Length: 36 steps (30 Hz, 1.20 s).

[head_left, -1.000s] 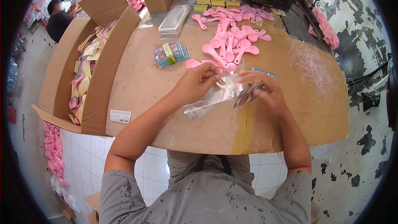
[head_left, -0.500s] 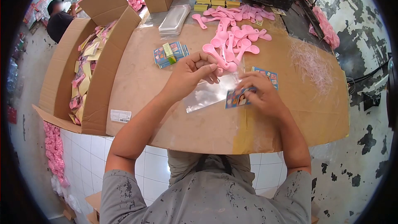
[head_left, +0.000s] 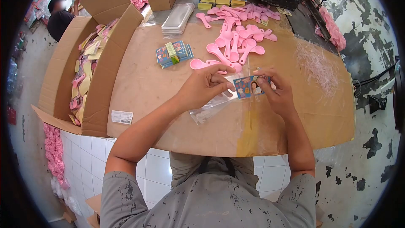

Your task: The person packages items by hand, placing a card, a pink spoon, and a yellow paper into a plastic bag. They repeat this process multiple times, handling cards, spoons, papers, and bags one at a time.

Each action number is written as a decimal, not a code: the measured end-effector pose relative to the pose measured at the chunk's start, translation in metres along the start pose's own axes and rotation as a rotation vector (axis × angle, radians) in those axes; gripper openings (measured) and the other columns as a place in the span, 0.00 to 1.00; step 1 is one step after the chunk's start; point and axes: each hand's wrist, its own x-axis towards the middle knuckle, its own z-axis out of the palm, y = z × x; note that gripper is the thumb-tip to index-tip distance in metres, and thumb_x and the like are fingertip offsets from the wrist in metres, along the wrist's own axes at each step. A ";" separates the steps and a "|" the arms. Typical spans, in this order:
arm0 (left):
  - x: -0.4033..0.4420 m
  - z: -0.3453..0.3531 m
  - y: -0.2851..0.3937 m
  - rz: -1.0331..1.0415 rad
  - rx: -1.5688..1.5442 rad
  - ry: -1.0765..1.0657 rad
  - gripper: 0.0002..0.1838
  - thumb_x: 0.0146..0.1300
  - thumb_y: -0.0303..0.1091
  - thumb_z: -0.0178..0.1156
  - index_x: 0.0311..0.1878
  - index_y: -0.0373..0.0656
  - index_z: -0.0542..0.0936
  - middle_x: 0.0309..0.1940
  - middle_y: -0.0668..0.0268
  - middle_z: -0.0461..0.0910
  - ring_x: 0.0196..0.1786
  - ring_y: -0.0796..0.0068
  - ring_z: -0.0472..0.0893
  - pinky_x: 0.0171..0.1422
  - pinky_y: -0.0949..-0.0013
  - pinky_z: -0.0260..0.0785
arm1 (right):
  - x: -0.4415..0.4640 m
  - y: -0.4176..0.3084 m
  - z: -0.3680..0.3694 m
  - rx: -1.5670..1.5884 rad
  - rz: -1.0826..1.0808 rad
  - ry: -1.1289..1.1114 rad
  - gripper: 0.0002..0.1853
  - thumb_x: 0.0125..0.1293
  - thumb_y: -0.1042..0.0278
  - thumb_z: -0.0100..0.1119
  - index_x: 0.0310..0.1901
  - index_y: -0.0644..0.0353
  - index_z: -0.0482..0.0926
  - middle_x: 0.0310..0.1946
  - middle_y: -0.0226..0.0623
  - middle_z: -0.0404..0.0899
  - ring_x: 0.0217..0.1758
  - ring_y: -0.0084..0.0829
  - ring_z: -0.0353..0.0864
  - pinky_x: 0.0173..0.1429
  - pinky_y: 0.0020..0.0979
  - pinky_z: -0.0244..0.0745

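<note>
Brown cardboard [head_left: 211, 135] lies beneath the hands [head_left: 201, 89], with white floor tiles [head_left: 157, 171] below.

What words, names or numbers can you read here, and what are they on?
No words or numbers are readable.
Blue rectangular printed card in the right hand: print too small.
Stacked blue printed cards: too small.
White rectangular label with barcode, on brown cardboard sheet: too small.
Grey cloth shirt: faint lettering, too blurred.

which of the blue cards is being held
The blue card pinched in the right hand; the stacked cards lie flat on the cardboard, with neither hand on them.
</note>
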 end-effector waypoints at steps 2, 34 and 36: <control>-0.002 0.004 -0.002 0.004 0.045 -0.035 0.24 0.74 0.24 0.64 0.70 0.33 0.71 0.47 0.58 0.88 0.50 0.74 0.88 0.54 0.71 0.81 | 0.001 -0.011 0.004 -0.046 -0.027 -0.037 0.14 0.73 0.76 0.65 0.58 0.61 0.80 0.41 0.34 0.84 0.43 0.18 0.81 0.48 0.24 0.76; -0.006 -0.010 0.027 0.127 -0.151 0.010 0.22 0.75 0.27 0.63 0.69 0.36 0.74 0.52 0.62 0.87 0.52 0.82 0.85 0.54 0.76 0.79 | 0.086 -0.003 0.084 -0.584 -0.399 -0.326 0.22 0.54 0.58 0.70 0.52 0.44 0.84 0.54 0.34 0.74 0.61 0.41 0.72 0.65 0.43 0.67; -0.006 -0.009 0.026 0.105 -0.161 0.004 0.22 0.75 0.27 0.63 0.69 0.36 0.74 0.50 0.63 0.87 0.49 0.84 0.85 0.51 0.78 0.78 | 0.087 -0.005 0.080 -0.565 -0.427 -0.310 0.24 0.53 0.59 0.71 0.54 0.46 0.84 0.52 0.36 0.77 0.59 0.40 0.74 0.63 0.41 0.68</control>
